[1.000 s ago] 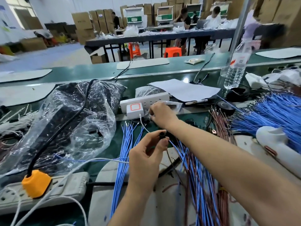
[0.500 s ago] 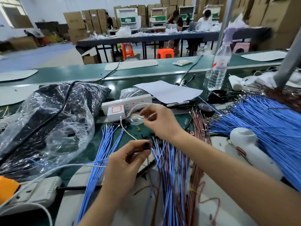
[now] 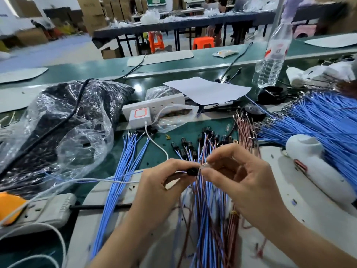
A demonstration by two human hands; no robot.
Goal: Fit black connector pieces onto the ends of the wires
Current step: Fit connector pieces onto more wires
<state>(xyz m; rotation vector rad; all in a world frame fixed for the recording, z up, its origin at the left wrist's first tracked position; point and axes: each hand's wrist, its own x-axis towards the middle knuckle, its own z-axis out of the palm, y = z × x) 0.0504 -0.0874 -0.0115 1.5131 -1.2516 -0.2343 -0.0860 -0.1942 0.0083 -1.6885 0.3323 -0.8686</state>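
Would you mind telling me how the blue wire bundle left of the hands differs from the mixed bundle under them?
The left bundle is all blue; the mixed bundle has blue and red-brown wires. The left bundle's far ends carry no connectors; several mixed bundle ends carry black connectors. Both lie lengthwise on the bench.

A green workbench (image 3: 154, 161) carries a pale mat (image 3: 108, 192) under the fingers (image 3: 224, 150). Beneath them on the mat lies a mixed spread of blue and brown wires (image 3: 208, 219). Just beyond them lie wires ending in black connectors (image 3: 185, 146).

Left of the fingers are a loose blue wire bundle (image 3: 119, 171), a crumpled clear plastic bag (image 3: 77, 132) and a grey power strip (image 3: 52, 207).

To their right lie a white plastic tool (image 3: 313, 163) and a heaped mass of blue wires (image 3: 324, 120).

Far beyond the fingers are a white power strip (image 3: 154, 104), a paper sheet (image 3: 206, 89) and a water bottle (image 3: 274, 55).
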